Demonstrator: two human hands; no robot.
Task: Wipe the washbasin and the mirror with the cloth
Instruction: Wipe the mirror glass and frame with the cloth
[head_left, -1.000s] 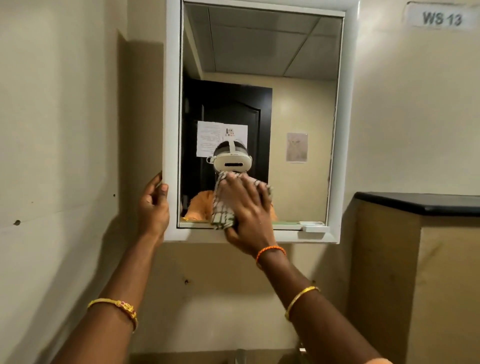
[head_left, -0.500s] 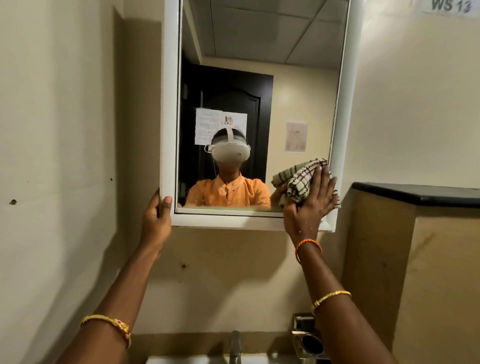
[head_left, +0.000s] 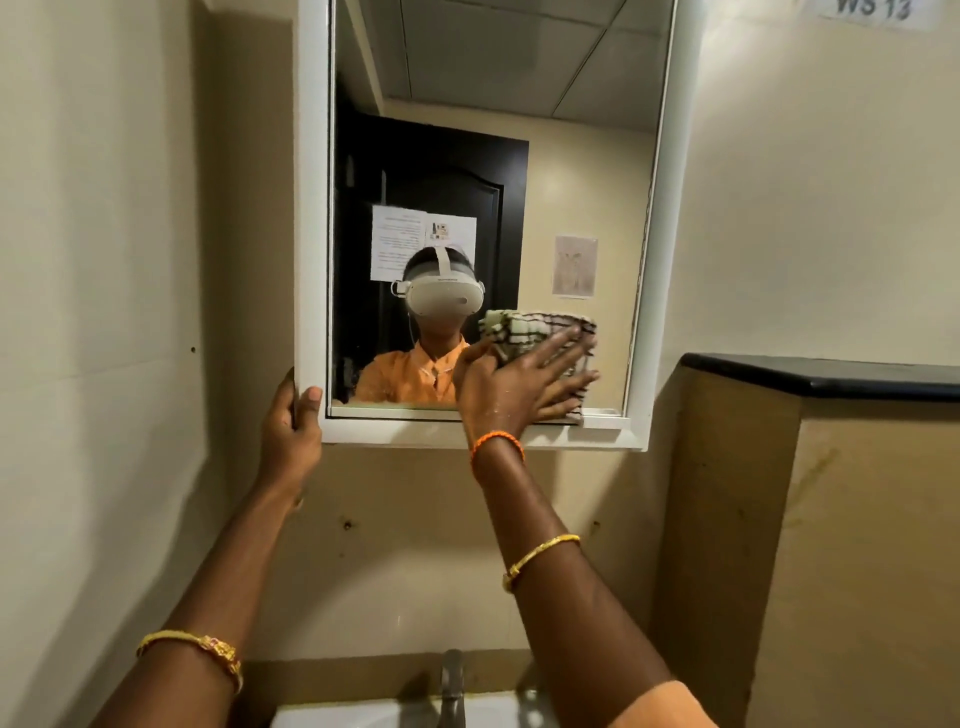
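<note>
Right hand (head_left: 519, 384) spread flat, pressing the checked cloth (head_left: 540, 338) against the mirror (head_left: 467, 130) — lower right of the glass; left hand (head_left: 293, 421) clasps the mirror's lower-left frame corner.

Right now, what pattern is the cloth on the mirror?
Checked: pale cream cloth with dark grid lines, pressed under the right hand. Head view, the only one.

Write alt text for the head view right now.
The right hand presses a checked cloth flat on the lower right of the mirror, while the left hand grips its white frame's bottom-left corner. A tap stands below.
</note>
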